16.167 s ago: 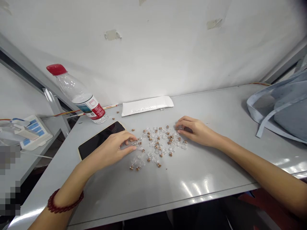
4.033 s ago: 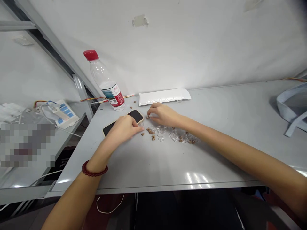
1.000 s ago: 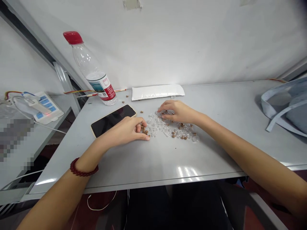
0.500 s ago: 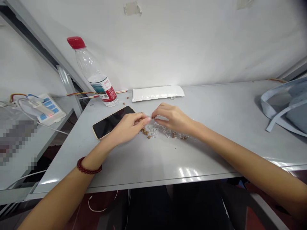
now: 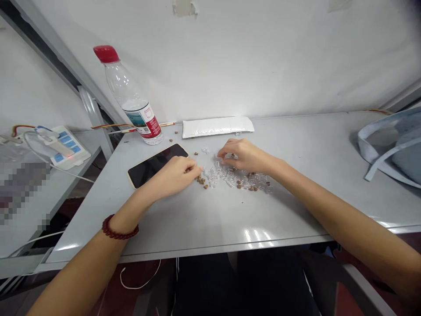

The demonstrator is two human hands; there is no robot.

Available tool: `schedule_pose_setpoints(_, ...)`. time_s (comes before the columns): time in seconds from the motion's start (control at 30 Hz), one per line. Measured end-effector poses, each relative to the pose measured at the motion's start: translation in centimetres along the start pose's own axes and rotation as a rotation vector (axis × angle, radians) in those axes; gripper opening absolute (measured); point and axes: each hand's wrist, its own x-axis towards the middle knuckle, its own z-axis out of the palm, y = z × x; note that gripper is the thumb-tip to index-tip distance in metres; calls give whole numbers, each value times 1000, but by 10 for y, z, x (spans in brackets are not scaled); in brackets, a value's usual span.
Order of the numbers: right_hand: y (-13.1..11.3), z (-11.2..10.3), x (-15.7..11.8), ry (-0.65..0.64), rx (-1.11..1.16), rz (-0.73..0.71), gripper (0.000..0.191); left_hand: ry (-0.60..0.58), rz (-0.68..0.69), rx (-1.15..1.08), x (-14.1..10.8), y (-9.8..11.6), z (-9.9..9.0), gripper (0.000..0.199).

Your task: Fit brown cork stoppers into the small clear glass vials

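Pulling the left hand [image 5: 173,175] and right hand [image 5: 245,157] apart after that almost fingertip-to-fingertip moment just before. Wearing a dark red beaded bracelet [image 5: 120,228] on the left wrist, nearest the camera, with both forearms reaching out over a grey metal table [image 5: 230,219]. Curling the left fingers loosely, about half closed, right beside a small heap of cork stoppers [image 5: 201,181], though no way of telling if anything's pinched in there. Arching the right hand over a loose scatter of tiny clear glass vials [image 5: 232,177], fingertips dipping down among them, also partly closed, and again can't tell whether it's actually got hold of one. Leaving more corks lying around among the vials, plus one stray vial [image 5: 205,150] sitting a little farther up the table. Resting the heel of the left hand just against the edge of a black-screened phone [image 5: 158,164] in a cream case, lying flat. Farther back, standing upright near the wall: a mostly empty plastic water bottle [image 5: 130,98] with a red cap. Lying flat beside it: a white padded envelope [image 5: 217,127]. Way off to the left, sitting on a lower shelf: a white power strip [image 5: 62,147] with blue panels. Slumping over the far right of the table: a pale blue cloth bag [image 5: 391,149].
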Motion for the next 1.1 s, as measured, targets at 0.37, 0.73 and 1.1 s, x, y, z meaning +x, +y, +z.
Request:
schedule_pose_setpoints(0.37,13,15,8,21,-14,77,25,-13,-52,82,3,-2,-9,51)
schedule_pose_setpoints(0.73,-39,9,2,182,486,148,21,73,81,-126,0,10,4,38)
schedule_pose_setpoints(1.1,-43,13,-1,-38,696,161,36,184,200,39,-1,8,11,32)
